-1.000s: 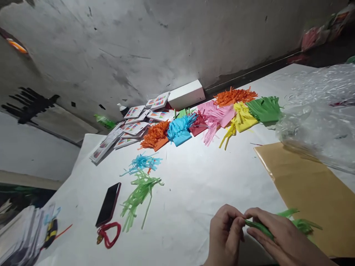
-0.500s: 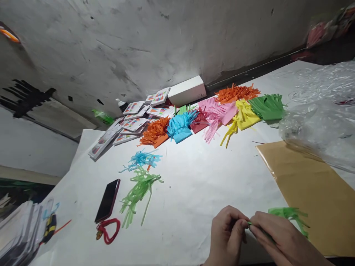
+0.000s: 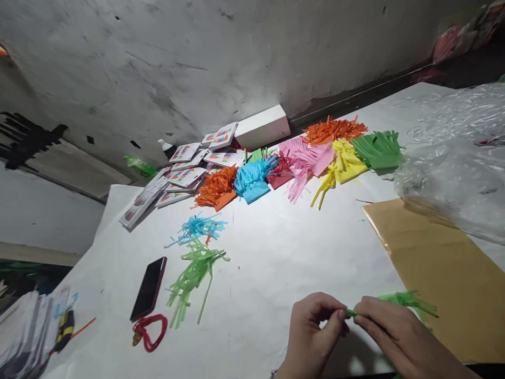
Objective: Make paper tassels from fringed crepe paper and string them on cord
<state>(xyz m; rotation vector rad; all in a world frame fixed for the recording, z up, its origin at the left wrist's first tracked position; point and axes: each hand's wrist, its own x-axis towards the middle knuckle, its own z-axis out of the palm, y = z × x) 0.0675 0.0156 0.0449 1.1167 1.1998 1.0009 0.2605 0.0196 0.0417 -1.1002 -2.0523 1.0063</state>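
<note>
Between my two hands stretches a short twisted stem of green tissue paper. My left hand pinches one end of it with thumb and forefinger. On the other end my right hand is closed, fingers pressed together. Loose green fringe of the tissue tassel sticks out beyond my right hand, over the edge of the brown paper. What lies inside my right palm is hidden. A finished-looking light green tassel rests on the table to the left, with blue tissue strips above it.
Fringed tissue bundles, among them orange, blue, yellow and green, line the back beside printed packets and a white box. A phone lies left. Brown paper and clear plastic are right.
My hands have drawn slightly apart, so more of the green stem shows between them. The fringe beyond my right hand has shifted. The whole view has moved a little.
</note>
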